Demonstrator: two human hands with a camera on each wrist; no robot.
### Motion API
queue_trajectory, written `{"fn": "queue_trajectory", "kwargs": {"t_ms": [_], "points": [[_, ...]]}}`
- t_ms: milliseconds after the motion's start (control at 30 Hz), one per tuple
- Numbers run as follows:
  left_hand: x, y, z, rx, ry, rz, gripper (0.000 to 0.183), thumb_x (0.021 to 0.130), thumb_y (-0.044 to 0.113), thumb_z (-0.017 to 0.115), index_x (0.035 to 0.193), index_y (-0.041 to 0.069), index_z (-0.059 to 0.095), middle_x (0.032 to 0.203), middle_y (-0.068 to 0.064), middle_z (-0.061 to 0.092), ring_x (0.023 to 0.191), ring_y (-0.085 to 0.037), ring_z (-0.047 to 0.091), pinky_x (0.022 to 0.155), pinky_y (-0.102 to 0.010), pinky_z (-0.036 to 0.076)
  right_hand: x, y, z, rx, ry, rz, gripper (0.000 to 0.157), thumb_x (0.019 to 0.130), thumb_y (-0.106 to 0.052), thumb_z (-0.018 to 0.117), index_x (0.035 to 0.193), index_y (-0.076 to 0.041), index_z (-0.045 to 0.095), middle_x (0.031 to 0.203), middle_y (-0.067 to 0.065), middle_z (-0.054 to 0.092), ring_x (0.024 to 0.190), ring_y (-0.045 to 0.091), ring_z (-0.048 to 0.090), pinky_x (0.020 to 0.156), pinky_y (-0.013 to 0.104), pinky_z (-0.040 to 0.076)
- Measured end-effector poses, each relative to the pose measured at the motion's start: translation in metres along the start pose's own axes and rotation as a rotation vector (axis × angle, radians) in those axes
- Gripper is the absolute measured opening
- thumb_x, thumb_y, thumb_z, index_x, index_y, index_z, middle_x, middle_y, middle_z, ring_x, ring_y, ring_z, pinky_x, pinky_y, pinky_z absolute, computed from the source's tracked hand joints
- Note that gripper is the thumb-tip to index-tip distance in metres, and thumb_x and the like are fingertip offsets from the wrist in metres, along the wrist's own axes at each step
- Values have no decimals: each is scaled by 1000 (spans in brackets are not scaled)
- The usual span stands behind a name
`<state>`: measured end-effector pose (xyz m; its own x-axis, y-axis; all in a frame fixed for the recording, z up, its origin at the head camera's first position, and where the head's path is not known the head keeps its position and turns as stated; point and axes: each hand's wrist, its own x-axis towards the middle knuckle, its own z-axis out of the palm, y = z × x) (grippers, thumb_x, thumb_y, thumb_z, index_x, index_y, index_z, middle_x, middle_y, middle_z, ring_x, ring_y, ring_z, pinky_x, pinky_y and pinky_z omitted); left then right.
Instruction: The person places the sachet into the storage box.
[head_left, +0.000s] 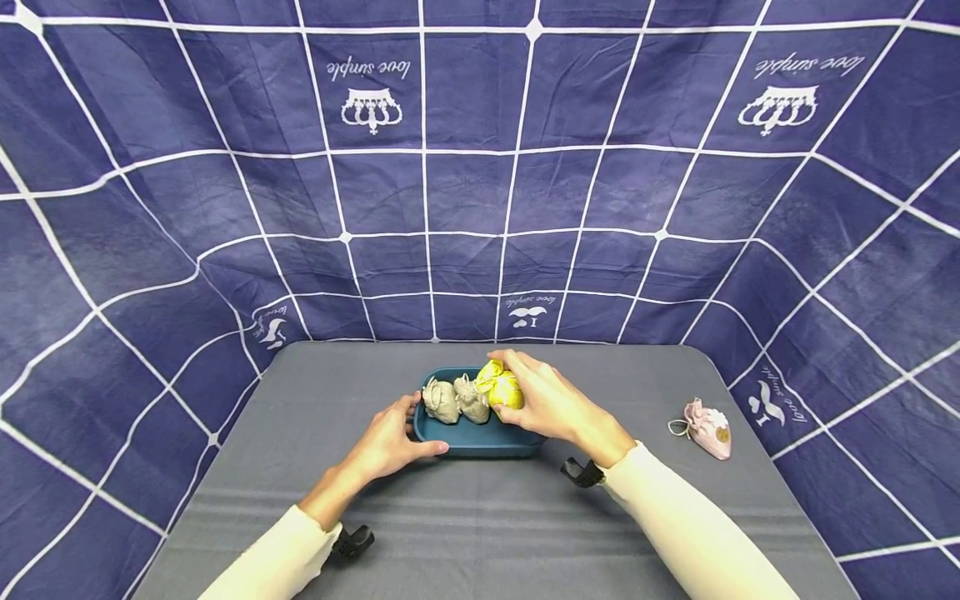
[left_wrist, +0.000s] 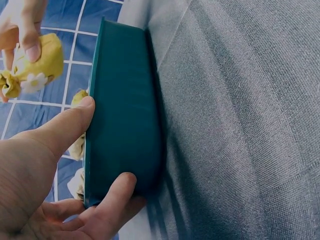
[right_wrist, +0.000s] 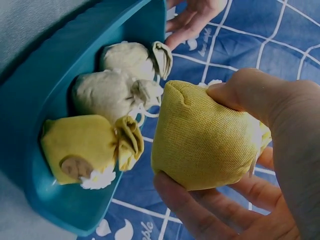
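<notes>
My right hand (head_left: 551, 400) pinches a yellow drawstring pouch (right_wrist: 202, 142) with thumb and fingers, above the right end of a teal plastic box (head_left: 487, 450). A white flower decorates this pouch, as the left wrist view shows. Around the box's left end curls my left hand (head_left: 386, 442), thumb at the near rim and fingers by the end wall. Inside the box two beige pouches (head_left: 441, 402) (right_wrist: 102, 92) lie side by side. A second yellow pouch (right_wrist: 80, 140), with a white flower and a brown round patch, lies beside them, mostly covered by my right hand in the head view.
A pink drawstring pouch (head_left: 708, 429) lies apart on the right side of the grey cloth-covered table (head_left: 480, 525). Blue curtains (head_left: 465, 192) with white grid lines hang behind the table and along both sides.
</notes>
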<state>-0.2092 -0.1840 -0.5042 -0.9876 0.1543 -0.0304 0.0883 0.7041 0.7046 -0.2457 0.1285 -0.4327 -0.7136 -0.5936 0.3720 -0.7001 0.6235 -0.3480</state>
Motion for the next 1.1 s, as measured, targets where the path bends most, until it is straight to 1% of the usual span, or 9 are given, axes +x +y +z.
{"fn": "queue_trajectory", "kwargs": {"t_ms": [167, 333, 667, 900, 1100], "points": [[0, -2, -1, -9, -8, 1, 114, 84, 39, 108, 169, -8, 49, 174, -27, 58, 128, -36, 83, 111, -54, 67, 9, -4, 4, 23, -4, -17, 75, 93, -21, 95, 159, -12, 58, 144, 9, 75, 113, 22, 78, 97, 42, 69], [0, -3, -1, -9, -9, -1, 114, 84, 39, 108, 169, -7, 49, 167, -28, 64, 124, -33, 84, 107, -52, 68, 18, -9, 10, 39, -20, -19, 75, 94, -21, 95, 157, -13, 58, 144, 8, 76, 113, 21, 77, 96, 39, 69], [0, -3, -3, -28, -13, 3, 113, 84, 38, 108, 169, -8, 49, 164, -29, 66, 124, -34, 84, 104, -51, 69, 34, -19, 23, 94, -54, -24, 72, 95, -21, 93, 156, -13, 56, 144, 7, 75, 113, 19, 77, 94, 35, 69], [2, -5, -2, -40, -8, 26, 113, 84, 35, 108, 168, -11, 49, 165, -31, 65, 126, -38, 84, 106, -52, 69, 41, -26, 32, 118, -61, -29, 73, 92, -18, 94, 154, -11, 56, 145, 8, 76, 118, 22, 78, 98, 40, 69], [1, -6, -1, -34, -12, 26, 114, 83, 36, 108, 169, -10, 49, 164, -29, 66, 128, -37, 83, 107, -52, 69, 45, -30, 39, 129, -71, -32, 74, 91, -17, 95, 153, -12, 56, 143, 7, 76, 117, 19, 78, 99, 36, 68]]}}
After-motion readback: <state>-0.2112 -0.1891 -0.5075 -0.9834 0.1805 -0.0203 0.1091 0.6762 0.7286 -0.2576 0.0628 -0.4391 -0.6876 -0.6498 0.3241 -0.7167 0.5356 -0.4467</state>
